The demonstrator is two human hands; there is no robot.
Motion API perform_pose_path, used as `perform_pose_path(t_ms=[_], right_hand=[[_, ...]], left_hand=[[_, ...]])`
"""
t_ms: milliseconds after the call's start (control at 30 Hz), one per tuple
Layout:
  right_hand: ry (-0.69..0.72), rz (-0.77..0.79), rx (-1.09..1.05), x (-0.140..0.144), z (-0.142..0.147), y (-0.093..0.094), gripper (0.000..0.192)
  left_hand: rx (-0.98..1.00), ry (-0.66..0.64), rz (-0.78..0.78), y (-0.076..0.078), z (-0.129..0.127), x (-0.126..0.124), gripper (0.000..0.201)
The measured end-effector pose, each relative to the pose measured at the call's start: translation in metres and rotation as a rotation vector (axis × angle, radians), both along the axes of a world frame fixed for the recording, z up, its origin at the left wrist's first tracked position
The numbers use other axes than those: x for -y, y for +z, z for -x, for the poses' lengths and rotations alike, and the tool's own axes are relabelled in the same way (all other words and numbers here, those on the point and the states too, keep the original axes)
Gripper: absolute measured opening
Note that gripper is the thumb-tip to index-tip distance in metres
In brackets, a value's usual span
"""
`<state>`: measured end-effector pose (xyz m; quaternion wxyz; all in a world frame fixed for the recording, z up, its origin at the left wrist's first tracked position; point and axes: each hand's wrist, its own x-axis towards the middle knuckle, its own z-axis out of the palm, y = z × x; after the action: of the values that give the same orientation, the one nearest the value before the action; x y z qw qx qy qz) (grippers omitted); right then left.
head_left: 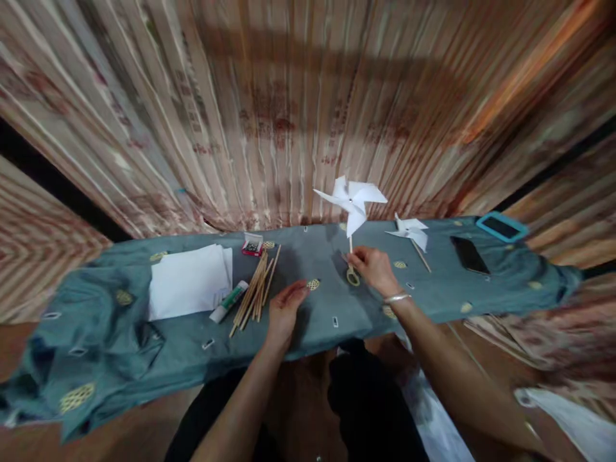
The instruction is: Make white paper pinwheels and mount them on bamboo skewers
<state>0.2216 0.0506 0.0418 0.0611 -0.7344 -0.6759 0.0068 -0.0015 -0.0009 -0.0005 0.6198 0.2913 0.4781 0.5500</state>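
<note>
Scissors [353, 276] lie near right fingers [360, 256] pinching pinwheel [355, 205], left fingers [294, 290] loose beside wooden sticks [255, 292]

The right hand [374, 269] holds a white paper pinwheel [351, 200] upright by its stick [351, 244]. The left hand [285, 311], fingers loosely curled, is just right of the wooden sticks [252, 295]; a second pinwheel [411, 232] lies on the table's right [308, 250].

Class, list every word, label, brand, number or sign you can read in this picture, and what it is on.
No readable text.
Tube: any print is too small and blurred.
Red box: same.
Curtain: reddish marks, too blurred to tell if they are writing.
Pinwheel in the right hand: no writing visible.
</note>
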Motion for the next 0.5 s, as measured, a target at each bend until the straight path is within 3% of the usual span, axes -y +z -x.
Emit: perform_pose_path(t_ms=[300, 500], right_hand=[[-0.237, 0.187, 0.247, -0.014, -0.118, -0.010, 0.032], [-0.354, 0.267, 0.322, -0.026, -0.159, -0.024, 0.035]], left_hand=[[-0.017, -0.061, -0.003, -0.007, 0.002, 0.003, 0.040], [-0.023, -0.059, 0.007, -0.012, 0.000, 0.001, 0.038]])
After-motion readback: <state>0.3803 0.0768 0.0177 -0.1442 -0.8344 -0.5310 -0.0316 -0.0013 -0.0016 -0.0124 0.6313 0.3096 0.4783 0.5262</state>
